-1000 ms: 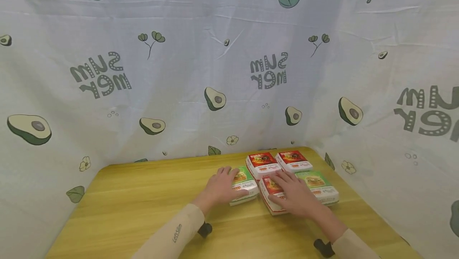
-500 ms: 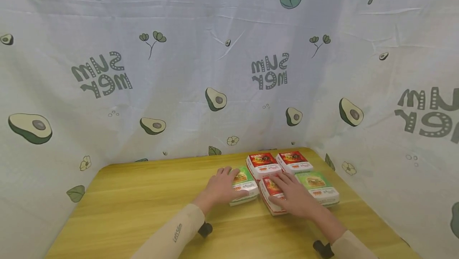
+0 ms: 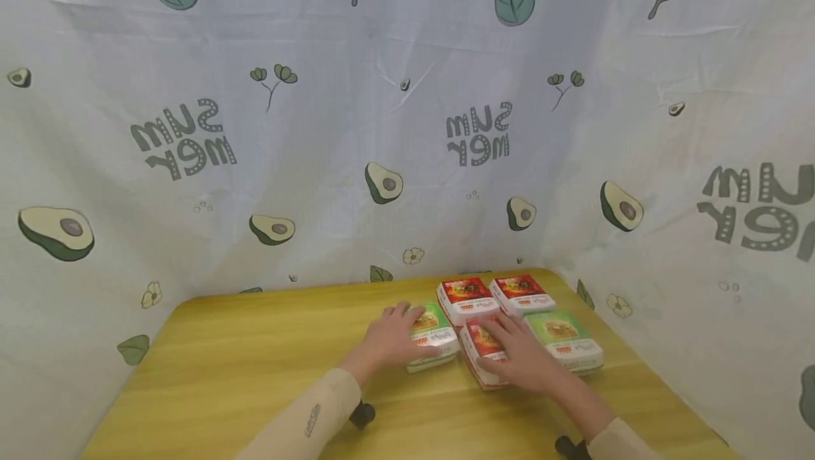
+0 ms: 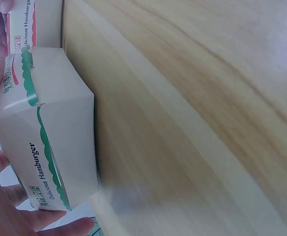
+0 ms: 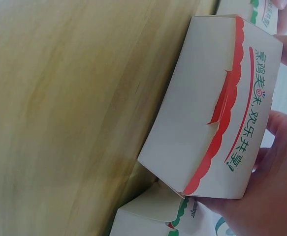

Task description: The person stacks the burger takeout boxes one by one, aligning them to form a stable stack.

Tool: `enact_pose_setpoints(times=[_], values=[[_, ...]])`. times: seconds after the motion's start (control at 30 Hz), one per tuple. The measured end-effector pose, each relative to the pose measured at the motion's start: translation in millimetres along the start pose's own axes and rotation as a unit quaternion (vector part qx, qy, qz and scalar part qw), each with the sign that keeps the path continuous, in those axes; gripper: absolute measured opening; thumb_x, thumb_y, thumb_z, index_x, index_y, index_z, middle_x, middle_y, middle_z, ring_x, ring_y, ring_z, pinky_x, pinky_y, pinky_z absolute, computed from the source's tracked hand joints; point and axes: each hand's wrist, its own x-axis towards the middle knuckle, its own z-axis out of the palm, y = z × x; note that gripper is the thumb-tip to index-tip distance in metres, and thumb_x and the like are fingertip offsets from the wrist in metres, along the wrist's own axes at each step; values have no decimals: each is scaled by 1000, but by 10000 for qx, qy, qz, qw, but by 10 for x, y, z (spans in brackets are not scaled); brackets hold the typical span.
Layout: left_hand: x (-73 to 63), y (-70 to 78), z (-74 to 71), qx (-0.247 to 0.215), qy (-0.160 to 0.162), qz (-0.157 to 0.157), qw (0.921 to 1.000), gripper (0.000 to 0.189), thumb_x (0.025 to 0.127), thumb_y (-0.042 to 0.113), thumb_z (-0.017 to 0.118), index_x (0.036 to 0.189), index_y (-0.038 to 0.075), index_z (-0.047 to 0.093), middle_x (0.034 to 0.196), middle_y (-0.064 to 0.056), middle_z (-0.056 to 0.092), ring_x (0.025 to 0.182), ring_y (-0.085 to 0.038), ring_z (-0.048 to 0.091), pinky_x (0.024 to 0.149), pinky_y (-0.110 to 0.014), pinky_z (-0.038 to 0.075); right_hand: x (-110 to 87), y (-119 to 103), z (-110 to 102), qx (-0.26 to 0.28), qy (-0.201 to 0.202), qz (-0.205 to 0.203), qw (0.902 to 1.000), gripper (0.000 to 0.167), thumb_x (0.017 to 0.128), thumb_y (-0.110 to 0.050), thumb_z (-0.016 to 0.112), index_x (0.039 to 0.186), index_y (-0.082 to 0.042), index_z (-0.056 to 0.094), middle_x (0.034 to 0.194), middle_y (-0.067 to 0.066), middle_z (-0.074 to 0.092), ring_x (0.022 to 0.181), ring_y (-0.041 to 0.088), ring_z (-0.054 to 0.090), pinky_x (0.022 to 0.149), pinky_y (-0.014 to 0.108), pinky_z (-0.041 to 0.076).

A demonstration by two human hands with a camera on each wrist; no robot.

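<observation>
At the left of the group, a green-and-white hamburger box (image 3: 439, 337) lies under my left hand (image 3: 390, 338). In the left wrist view that box (image 4: 64, 142) sits flat on the wood, my thumb over one edge and my fingers bent round another side. My right hand (image 3: 527, 357) holds a red-and-white hamburger box (image 3: 472, 350) beside it, covering much of its lid. From the right wrist view this closed box (image 5: 202, 113) shows its red scalloped edge, with the palm against its far side. The two held boxes stand close together.
Two red hamburger boxes, one left (image 3: 467, 297) and one right (image 3: 522, 294), stand at the back. Another green box (image 3: 563, 340) is by the right hand. The wooden table (image 3: 255, 361) extends leftward; a printed curtain (image 3: 318, 127) hangs behind and at the sides.
The head view has tilted slightly, so the scene sits a little lower. Both hands and all the boxes keep their places on the table.
</observation>
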Motion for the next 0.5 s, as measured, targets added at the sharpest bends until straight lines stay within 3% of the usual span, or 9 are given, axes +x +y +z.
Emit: enact_pose_setpoints(times=[0.5], values=[[-57,-36,-35,139,-61,-86,9998,96,74,83,62,152,30,43,153,-10,44,135,-34,48,96,-55,50,17,67,82,25,-56,140,9999,83,85,-72,62,151,-23,46,158,15,38,146,48,28,107,73,31]])
